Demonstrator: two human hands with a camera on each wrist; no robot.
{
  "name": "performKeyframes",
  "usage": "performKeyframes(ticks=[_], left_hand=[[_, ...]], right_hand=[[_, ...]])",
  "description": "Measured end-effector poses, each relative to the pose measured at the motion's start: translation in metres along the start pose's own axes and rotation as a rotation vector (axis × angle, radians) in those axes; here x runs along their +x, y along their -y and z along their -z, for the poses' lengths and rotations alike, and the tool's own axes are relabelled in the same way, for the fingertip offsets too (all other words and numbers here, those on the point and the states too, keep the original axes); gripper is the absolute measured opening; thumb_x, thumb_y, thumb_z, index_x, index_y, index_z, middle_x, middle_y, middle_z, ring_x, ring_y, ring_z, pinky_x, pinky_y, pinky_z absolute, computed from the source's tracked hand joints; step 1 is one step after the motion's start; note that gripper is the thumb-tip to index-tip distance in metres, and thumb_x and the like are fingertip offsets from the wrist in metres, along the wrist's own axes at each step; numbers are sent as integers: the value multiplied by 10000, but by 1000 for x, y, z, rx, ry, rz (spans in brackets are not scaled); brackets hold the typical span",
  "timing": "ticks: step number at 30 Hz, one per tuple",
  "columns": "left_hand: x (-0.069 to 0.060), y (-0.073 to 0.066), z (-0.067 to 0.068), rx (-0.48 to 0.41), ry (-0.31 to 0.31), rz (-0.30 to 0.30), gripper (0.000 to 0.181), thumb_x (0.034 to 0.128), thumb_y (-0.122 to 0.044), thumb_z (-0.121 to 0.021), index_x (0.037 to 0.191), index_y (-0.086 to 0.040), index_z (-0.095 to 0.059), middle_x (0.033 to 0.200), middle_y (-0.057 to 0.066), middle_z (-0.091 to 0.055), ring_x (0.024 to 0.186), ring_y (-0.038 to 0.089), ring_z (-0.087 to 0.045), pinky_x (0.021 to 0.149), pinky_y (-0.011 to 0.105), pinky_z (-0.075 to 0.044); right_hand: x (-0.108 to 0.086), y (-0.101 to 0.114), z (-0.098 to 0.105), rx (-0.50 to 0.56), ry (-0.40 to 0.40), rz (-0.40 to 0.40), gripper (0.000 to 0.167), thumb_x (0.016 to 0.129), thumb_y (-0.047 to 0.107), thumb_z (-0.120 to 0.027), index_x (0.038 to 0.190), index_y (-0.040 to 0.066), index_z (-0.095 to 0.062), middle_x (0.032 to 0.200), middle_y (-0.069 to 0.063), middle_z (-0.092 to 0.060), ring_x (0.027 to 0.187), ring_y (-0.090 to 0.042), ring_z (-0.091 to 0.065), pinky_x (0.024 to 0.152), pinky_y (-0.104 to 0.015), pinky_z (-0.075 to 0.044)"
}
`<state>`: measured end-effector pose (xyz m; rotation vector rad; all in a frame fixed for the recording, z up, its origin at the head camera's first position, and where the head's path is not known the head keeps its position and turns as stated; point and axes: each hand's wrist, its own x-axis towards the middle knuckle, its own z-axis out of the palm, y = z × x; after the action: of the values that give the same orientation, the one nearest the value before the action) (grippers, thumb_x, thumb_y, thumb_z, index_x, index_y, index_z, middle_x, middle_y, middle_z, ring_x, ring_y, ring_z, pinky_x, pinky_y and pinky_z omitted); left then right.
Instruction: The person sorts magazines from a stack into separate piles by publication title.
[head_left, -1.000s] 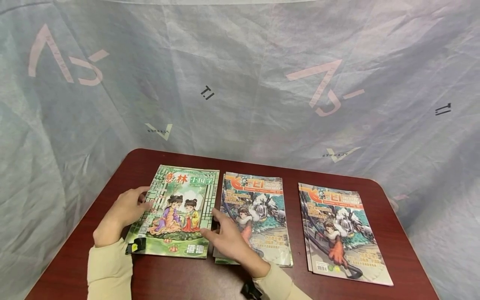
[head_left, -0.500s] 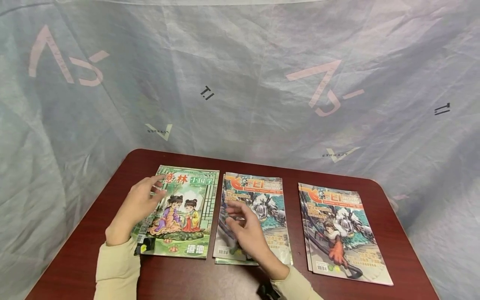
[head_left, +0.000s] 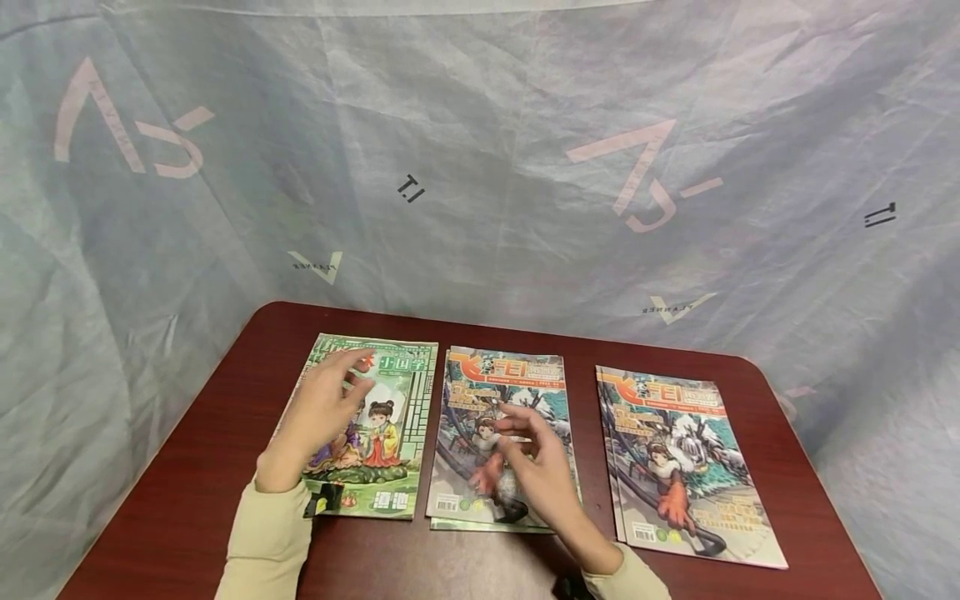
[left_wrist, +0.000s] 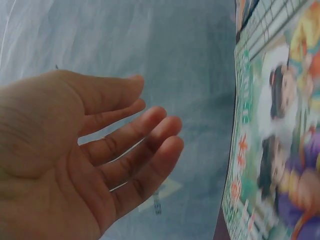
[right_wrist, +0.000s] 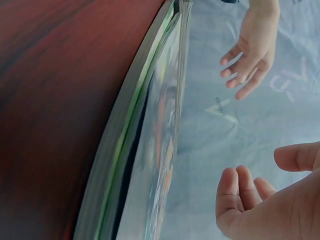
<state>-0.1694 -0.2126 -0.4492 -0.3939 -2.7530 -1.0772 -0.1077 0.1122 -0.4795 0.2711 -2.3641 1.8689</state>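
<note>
My left hand (head_left: 318, 412) hovers over the left part of a green magazine (head_left: 393, 429) with two cartoon children on its cover. It holds nothing, and in the left wrist view its loosely bent fingers (left_wrist: 135, 172) stand apart from the cover. My right hand (head_left: 542, 467), also holding nothing, is above a magazine (head_left: 502, 375) with an orange title in the middle of the table. Its fingers are relaxed in the right wrist view, with the thumb (right_wrist: 295, 158) apart. A green edge (head_left: 487, 526) shows beneath the middle magazine.
Another orange-titled magazine (head_left: 690, 467) lies at the right, with one more edge showing under its left side. All rest on a dark red table (head_left: 202, 467) with rounded far corners. A grey printed cloth (head_left: 487, 167) hangs behind it.
Both hands held the side edges of the green magazine a second ago. They have let go, risen and moved to the right. The magazines stay where they were.
</note>
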Motion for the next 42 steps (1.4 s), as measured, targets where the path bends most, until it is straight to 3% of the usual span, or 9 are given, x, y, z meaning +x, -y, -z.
performKeyframes(ticks=[10,18,25,32,37,39,42], left_hand=[[7,-22,-30,-18,22,-46,478,1071,-99,-744,1534,-40,-642,1198,139,-743,981,273,-748,762,462,-620],[9,-40,-50,-37,60,-7,472,1065,-125,-759,1519,-49,-657,1145,72,-738,958,216,-725,764,419,-608],[9,-51,-75,-17,117,6,426,1041,-116,-786,1449,-24,-706,1036,19,-722,861,149,-702,742,386,-609],[4,-55,-92,10,154,59,449,1045,-115,-782,1456,38,-686,970,-4,-748,836,140,-704,737,382,-609],[0,-58,-98,9,184,85,492,1035,-124,-789,1464,82,-665,1075,139,-790,874,227,-756,749,433,-629],[0,-52,-104,13,184,73,518,1033,-144,-794,1466,103,-653,1136,209,-778,870,263,-752,750,471,-628],[1,-33,-120,13,155,50,558,1020,-198,-811,1459,109,-656,1222,259,-755,897,282,-737,808,513,-634]], right_hand=[[-3,-6,27,-31,-80,-22,415,1009,-116,-695,1414,-26,-673,1213,-281,-729,1126,-356,-718,909,-294,-580],[2,-9,42,-57,-88,-24,429,1014,-93,-710,1433,-11,-667,1219,-280,-722,1088,-304,-729,929,-282,-583],[9,-14,64,-143,-33,-165,455,1069,-6,-703,1515,-12,-610,1276,-232,-712,1136,-286,-701,994,-285,-561],[20,-24,86,-244,-3,-228,505,1075,50,-724,1546,-53,-573,1244,-211,-701,1120,-312,-697,890,-266,-573],[24,-35,95,-324,55,-283,557,1070,99,-745,1567,-64,-554,1250,-210,-683,1123,-324,-681,845,-328,-568],[25,-38,96,-346,81,-304,574,1073,110,-741,1580,-69,-539,1264,-222,-675,1119,-332,-676,829,-363,-566],[25,-42,98,-368,109,-330,599,1074,124,-739,1594,-75,-519,1292,-240,-658,1114,-334,-670,804,-394,-557]])
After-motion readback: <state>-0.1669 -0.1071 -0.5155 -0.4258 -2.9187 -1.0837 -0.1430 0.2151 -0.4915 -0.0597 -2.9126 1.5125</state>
